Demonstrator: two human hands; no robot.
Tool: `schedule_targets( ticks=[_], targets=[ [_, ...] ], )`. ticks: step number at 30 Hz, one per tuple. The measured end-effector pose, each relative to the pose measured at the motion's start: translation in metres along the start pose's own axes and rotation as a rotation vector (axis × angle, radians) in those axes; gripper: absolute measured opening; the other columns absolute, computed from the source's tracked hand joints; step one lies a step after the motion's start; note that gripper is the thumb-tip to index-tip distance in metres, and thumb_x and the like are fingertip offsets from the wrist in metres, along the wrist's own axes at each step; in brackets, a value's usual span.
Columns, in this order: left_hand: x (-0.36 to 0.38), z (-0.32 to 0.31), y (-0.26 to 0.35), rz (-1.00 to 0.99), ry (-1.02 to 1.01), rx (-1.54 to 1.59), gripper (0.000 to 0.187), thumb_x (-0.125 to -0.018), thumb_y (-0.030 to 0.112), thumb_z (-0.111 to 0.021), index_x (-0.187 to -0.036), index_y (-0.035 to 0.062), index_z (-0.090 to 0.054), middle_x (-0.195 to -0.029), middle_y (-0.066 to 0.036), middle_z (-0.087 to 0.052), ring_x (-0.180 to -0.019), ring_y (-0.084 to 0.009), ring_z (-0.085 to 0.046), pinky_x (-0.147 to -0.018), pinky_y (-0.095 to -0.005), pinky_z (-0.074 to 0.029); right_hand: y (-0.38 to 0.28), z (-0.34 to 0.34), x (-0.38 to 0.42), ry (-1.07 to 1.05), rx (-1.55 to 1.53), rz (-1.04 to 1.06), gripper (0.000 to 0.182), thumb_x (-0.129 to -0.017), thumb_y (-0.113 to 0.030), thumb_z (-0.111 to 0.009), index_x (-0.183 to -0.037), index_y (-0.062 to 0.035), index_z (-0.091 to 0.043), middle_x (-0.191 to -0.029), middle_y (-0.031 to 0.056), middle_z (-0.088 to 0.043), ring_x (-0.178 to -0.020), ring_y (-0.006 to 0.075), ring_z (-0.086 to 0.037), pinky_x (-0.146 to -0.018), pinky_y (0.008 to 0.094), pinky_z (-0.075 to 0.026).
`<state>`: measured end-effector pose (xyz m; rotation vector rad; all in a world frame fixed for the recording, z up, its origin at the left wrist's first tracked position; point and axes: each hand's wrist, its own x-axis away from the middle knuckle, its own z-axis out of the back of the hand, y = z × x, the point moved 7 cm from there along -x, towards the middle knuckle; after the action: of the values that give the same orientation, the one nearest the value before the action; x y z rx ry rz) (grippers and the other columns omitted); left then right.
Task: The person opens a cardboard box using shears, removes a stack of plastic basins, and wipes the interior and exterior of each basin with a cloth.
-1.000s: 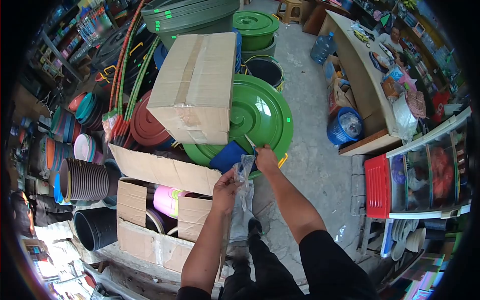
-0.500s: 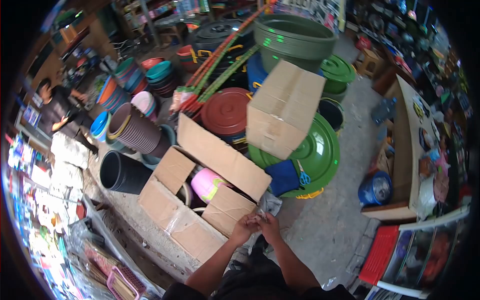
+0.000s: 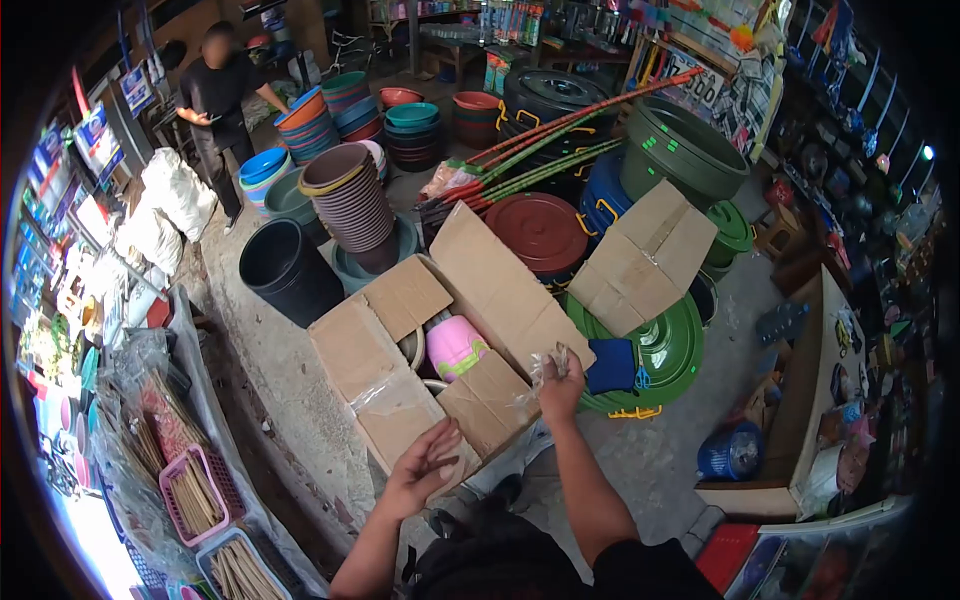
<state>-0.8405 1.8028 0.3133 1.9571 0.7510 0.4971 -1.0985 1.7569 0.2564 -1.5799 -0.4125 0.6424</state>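
Observation:
An open cardboard box (image 3: 385,345) stands in front of me, its flaps spread, with a pink and green item (image 3: 455,347) inside. My left hand (image 3: 428,462) is at the near left flap, fingers apart, holding nothing. Crumpled clear plastic (image 3: 540,378) is gripped in my right hand (image 3: 562,380), beside the long right flap. A closed cardboard box (image 3: 640,262) rests on a large green lid (image 3: 665,345). On the same lid lie a folded dark blue cloth (image 3: 610,367) and blue scissors (image 3: 641,378).
Stacked brown pots (image 3: 347,205), a black bin (image 3: 288,270) and a red-brown lid (image 3: 537,235) stand beyond the box. A person (image 3: 217,110) in dark clothes stands at the upper left. Baskets of sticks (image 3: 195,497) are at the lower left, a wooden cabinet (image 3: 812,400) at the right.
My hands were together and have moved apart, the left to the left and the right to the right with the plastic. The head view has shifted, showing more of the left side.

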Motion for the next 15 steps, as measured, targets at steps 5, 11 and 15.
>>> schedule_targets(
  ticks=[5, 11, 15],
  targets=[
    [0.002, 0.004, -0.084, 0.048, 0.305, 0.516, 0.077, -0.082, 0.057, -0.048, -0.141, 0.0211, -0.015, -0.145, -0.012, -0.014, -0.13, -0.0314, -0.022, -0.099, -0.0526, -0.028, -0.048, -0.06, 0.099, -0.376, -0.261, -0.415, 0.03, -0.086, -0.013, -0.057, -0.113, -0.0004, -0.051, -0.095, 0.0067, -0.058, -0.082, 0.0132, -0.057, -0.072, 0.025, -0.046],
    [0.006, 0.028, -0.044, -0.143, 0.532, 0.629, 0.042, -0.094, 0.038, -0.038, -0.112, 0.0005, -0.048, -0.101, -0.014, -0.057, -0.092, -0.0218, -0.056, -0.084, -0.034, -0.045, -0.102, -0.081, 0.195, -0.638, -0.007, 0.16, 0.027, -0.088, -0.019, -0.054, -0.107, -0.0002, -0.056, -0.104, 0.0179, -0.058, -0.092, 0.0285, -0.059, -0.078, 0.0341, -0.046],
    [0.014, 0.079, -0.074, -0.198, 0.614, 0.476, 0.047, -0.09, 0.035, -0.047, -0.125, 0.0046, -0.039, -0.113, -0.014, -0.052, -0.102, -0.0243, -0.053, -0.084, -0.0349, -0.045, -0.108, -0.081, 0.215, -0.772, 0.182, 0.517, 0.033, -0.089, -0.024, -0.052, -0.112, -0.0003, -0.054, -0.12, 0.0215, -0.05, -0.106, 0.0333, -0.052, -0.09, 0.0376, -0.04]
  ],
)
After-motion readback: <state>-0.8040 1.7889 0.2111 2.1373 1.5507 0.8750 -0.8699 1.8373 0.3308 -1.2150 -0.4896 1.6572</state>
